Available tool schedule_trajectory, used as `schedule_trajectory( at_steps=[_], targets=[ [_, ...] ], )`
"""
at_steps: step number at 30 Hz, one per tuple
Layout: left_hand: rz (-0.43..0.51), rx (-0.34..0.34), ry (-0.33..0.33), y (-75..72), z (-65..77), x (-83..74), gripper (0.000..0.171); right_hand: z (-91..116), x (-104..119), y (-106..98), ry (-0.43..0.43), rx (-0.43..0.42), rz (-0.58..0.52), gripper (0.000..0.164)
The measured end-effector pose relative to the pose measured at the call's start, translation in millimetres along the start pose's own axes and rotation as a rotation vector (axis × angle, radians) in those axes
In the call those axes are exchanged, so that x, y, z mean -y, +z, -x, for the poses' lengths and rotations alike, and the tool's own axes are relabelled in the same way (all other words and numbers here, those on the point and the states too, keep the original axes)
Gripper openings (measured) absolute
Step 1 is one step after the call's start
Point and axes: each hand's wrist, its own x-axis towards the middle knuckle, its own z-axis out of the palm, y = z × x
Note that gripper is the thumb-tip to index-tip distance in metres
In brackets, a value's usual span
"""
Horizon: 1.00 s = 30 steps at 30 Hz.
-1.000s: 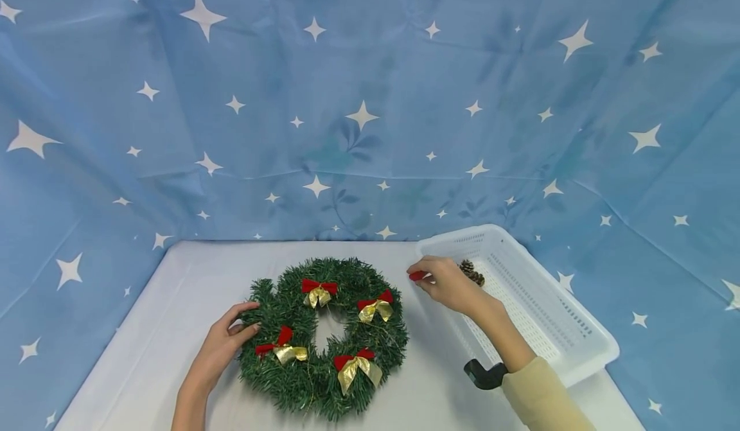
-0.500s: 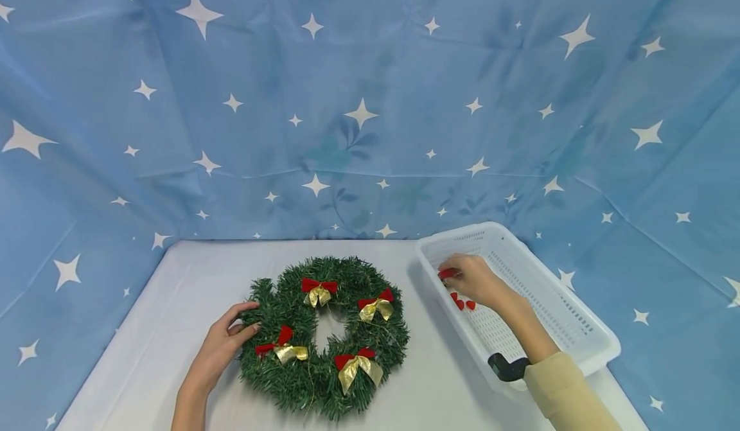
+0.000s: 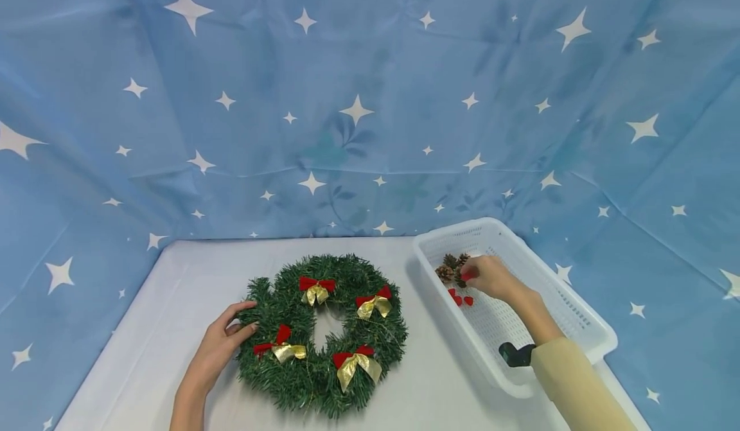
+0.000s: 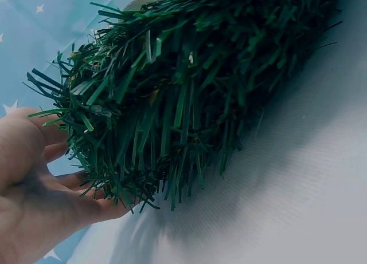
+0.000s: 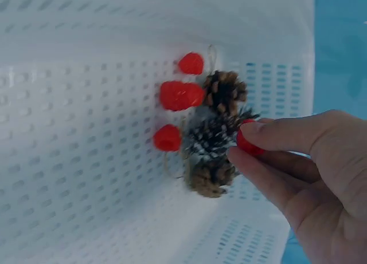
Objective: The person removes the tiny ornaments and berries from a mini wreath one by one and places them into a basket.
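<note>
A green wreath with several red-and-gold bows lies on the white table. My left hand holds its left edge, thumb and fingers around the greenery; in the left wrist view, some fingers of the left hand are hidden behind the wreath. Inside the white basket, my right hand pinches a red raspberry between thumb and fingers, above the pine cones. Several more artificial raspberries lie on the basket floor beside the pine cones, one of them white-tipped.
The perforated white basket stands at the right of the table, angled, its walls raised around the right hand. A blue star-patterned cloth hangs behind and at both sides.
My right hand has moved from beyond the basket's left rim to over the pine cones inside, carrying the red raspberry. The left hand stays at the wreath.
</note>
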Motion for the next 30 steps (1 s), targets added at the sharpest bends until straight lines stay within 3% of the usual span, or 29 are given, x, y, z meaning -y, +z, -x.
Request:
schedule_trajectory(
  at_steps=[12,21,30],
  targets=[
    [-0.001,0.001,0.003,1.0,4.1,-0.6,0.061,2,-32,12,0.083,0.067,0.017,0.012],
    [0.006,-0.01,-0.002,0.9,5.7,-0.8,0.059,3,-33,15,0.174,0.123,-0.01,0.016],
    [0.002,-0.026,0.014,2.0,7.0,-1.6,0.057,3,-29,16,0.167,0.172,0.036,0.021]
  ],
)
